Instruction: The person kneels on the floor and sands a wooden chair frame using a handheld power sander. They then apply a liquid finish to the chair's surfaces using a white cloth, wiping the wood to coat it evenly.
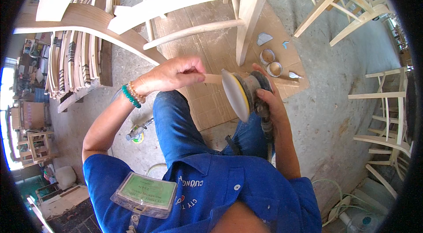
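My right hand is wrapped round a pneumatic disc sander, hose end down. Its pale round sanding pad, with a yellow edge, is tilted up on its side and faces left. Between the thumb and fingers of my left hand is a small light wooden strip. The strip's far end meets the pad's edge; whether they touch I cannot tell. Just beyond my hands stands an unpainted wooden chair frame, with curved rails and a thick leg.
Cardboard covers the floor under the chair frame. Two round tins and scraps lie on it. Curved wooden parts are stacked at left. More chair frames stand at right. An air tool lies near my left knee.
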`<action>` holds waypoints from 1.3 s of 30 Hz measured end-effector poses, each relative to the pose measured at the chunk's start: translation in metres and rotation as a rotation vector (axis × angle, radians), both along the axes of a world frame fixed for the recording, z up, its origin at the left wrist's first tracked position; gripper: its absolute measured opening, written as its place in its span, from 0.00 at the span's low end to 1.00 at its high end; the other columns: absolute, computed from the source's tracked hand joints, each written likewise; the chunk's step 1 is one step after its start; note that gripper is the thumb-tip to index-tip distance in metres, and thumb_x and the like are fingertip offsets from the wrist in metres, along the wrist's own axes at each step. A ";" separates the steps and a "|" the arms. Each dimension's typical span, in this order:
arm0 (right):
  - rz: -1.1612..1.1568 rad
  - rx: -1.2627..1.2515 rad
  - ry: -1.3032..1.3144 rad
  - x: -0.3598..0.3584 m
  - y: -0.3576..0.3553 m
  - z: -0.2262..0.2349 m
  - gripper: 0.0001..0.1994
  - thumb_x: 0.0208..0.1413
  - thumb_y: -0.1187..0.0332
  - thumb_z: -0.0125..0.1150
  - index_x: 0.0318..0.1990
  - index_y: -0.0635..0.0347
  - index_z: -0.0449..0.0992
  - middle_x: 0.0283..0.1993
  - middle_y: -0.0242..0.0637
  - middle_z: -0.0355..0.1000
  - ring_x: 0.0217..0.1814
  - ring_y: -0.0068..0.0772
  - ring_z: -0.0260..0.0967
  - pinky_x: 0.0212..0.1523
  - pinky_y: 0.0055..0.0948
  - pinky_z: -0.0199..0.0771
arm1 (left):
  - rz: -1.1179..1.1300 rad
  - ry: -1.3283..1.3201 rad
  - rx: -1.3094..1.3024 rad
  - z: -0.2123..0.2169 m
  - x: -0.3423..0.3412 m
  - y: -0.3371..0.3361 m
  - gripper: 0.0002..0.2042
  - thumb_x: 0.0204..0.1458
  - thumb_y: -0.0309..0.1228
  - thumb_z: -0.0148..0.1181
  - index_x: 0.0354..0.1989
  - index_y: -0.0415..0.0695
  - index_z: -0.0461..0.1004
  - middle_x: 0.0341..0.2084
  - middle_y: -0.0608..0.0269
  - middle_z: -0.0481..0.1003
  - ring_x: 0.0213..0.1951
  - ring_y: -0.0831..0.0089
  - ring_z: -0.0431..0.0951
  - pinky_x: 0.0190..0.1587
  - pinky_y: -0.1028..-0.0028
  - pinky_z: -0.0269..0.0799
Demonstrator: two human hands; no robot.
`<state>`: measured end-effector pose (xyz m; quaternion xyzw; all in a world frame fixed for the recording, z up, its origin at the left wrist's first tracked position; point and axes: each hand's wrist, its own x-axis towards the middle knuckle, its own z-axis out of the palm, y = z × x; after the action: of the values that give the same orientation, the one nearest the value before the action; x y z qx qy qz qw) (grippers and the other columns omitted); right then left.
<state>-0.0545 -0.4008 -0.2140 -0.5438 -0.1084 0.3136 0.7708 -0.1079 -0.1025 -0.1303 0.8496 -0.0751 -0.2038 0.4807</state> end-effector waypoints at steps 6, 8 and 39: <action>0.056 -0.004 -0.006 0.002 0.001 0.000 0.38 0.44 0.64 0.64 0.67 0.56 0.61 0.57 0.36 0.66 0.57 0.29 0.64 0.61 0.27 0.60 | -0.049 0.001 0.177 -0.002 0.001 -0.003 0.05 0.58 0.29 0.58 0.36 0.42 0.71 0.22 0.71 0.72 0.28 0.84 0.69 0.30 0.77 0.66; 0.049 0.015 -0.027 0.001 0.000 -0.002 0.37 0.44 0.64 0.64 0.67 0.56 0.61 0.58 0.36 0.66 0.57 0.28 0.64 0.61 0.26 0.59 | -0.038 -0.028 0.165 -0.007 0.003 -0.001 0.05 0.58 0.30 0.59 0.36 0.42 0.71 0.22 0.70 0.72 0.27 0.83 0.70 0.30 0.76 0.66; 0.061 0.008 0.001 0.005 0.000 -0.007 0.36 0.45 0.63 0.63 0.66 0.56 0.62 0.60 0.37 0.66 0.60 0.29 0.62 0.63 0.28 0.57 | -0.039 -0.073 0.175 -0.016 0.007 -0.006 0.07 0.58 0.32 0.58 0.33 0.42 0.72 0.21 0.69 0.72 0.27 0.82 0.70 0.29 0.76 0.66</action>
<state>-0.0500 -0.4007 -0.2209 -0.5371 -0.1257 0.3371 0.7630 -0.1008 -0.1086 -0.1459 0.8936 -0.0910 -0.1879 0.3974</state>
